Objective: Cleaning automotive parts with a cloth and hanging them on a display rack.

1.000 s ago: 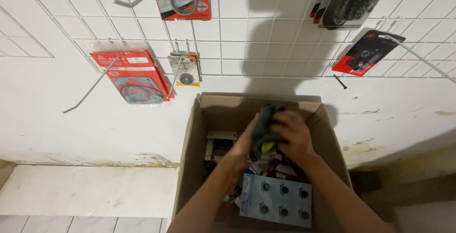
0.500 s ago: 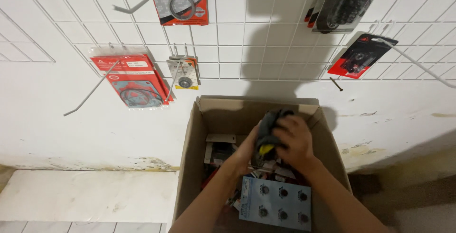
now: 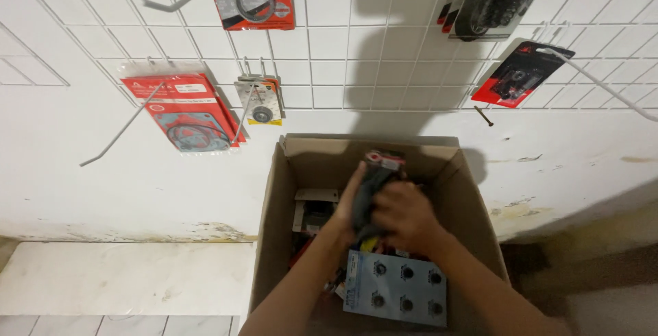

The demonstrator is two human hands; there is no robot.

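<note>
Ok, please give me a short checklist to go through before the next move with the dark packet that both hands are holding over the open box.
1. Both hands on the dark packet: ok; left hand and right hand hold it.
2. Packet above the contents of the cardboard box: ok.
3. Box flaps open: ok.
4. Free hook on the wall grid: ok; a bare wire hook sticks out at left.
5. Hanging hole on the packet: cannot tell, hands cover it.
6. Blue card of round parts lies flat in the box: ok.
</note>
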